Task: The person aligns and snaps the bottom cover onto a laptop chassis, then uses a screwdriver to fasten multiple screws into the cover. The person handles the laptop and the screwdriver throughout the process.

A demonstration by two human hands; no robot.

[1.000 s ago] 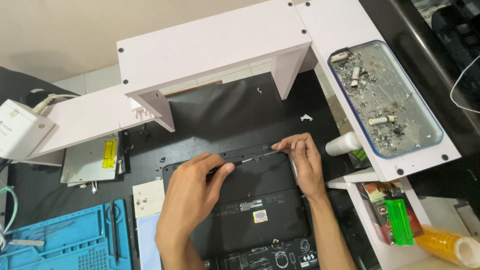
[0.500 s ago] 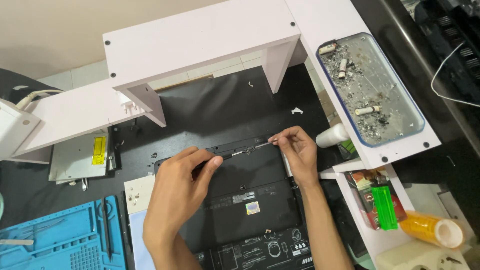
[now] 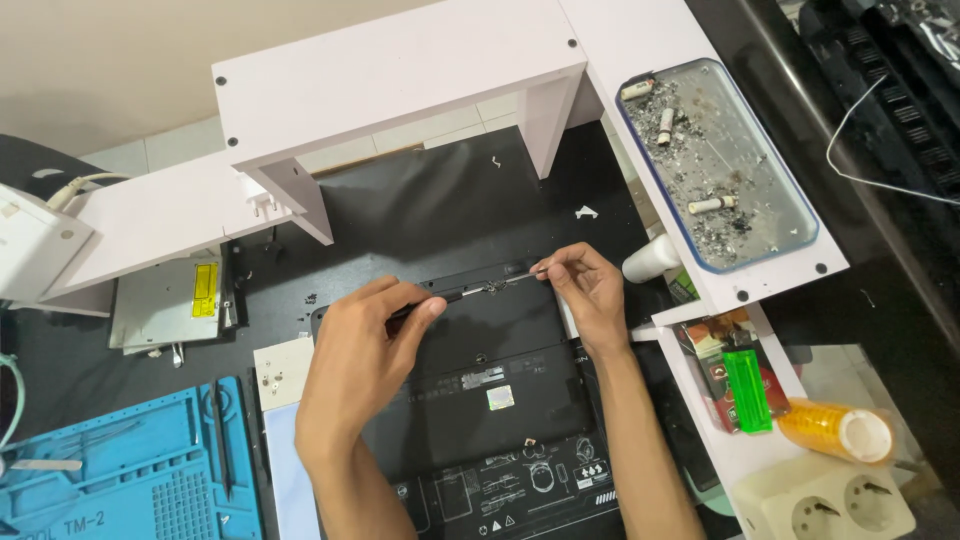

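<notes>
While the left hand (image 3: 365, 345) pinches a thin, light black tool (image 3: 455, 296) and the right hand (image 3: 590, 290) pinches its tip, both rest on the rigid, fragile-looking black upturned laptop (image 3: 480, 400) lying near centre.

A laptop (image 3: 480, 400) lies on the table (image 3: 420, 220) between a tool mat (image 3: 120, 470) on its left and a shelf (image 3: 700, 260) on its right, which carries an ashtray (image 3: 790, 235).

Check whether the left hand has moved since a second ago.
No. The left hand, pinching a thin tool, sits as far from the laptop's left corner as before.
</notes>
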